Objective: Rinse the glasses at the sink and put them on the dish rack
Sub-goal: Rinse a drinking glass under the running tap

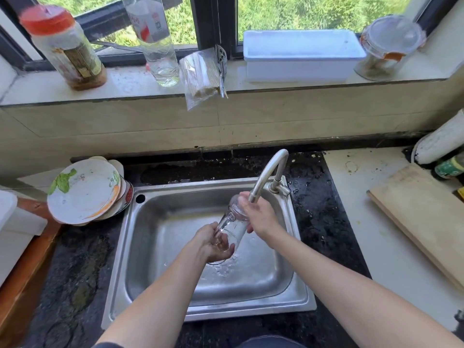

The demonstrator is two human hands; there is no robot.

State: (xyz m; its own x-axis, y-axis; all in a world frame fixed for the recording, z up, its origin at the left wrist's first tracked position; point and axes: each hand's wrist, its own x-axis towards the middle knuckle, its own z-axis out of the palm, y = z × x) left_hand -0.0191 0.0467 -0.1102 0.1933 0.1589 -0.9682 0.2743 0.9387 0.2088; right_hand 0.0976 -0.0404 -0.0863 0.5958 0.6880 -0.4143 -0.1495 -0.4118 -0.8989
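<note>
Glass (234,228): clear, held tilted over the sink; base end far and high, just beside the spout; mouth end near and low.
Left hand (213,243): fingers curled round the mouth end, grasping it from below.
Right hand (259,217): fingers wrapped about the base end; whether they touch the spout cannot be told.
Faucet (270,172): curved metal, at the sink's far right corner; splashes of water show on the basin floor beneath the glass.
Sink (170,190): steel basin set in the dark counter (324,202).
Plates (85,194): leaning stack just left of the sink's far left corner.
Dish rack: not identifiable in this view.
Hazard 1: the wet glass is likely slick; a loosened grip would probably drop it onto the steel.
Hazard 2: the base is so near the spout that turning the glass could knock and chip it.
Hazard 3: a carry to the left might clip the leaning plates.
</note>
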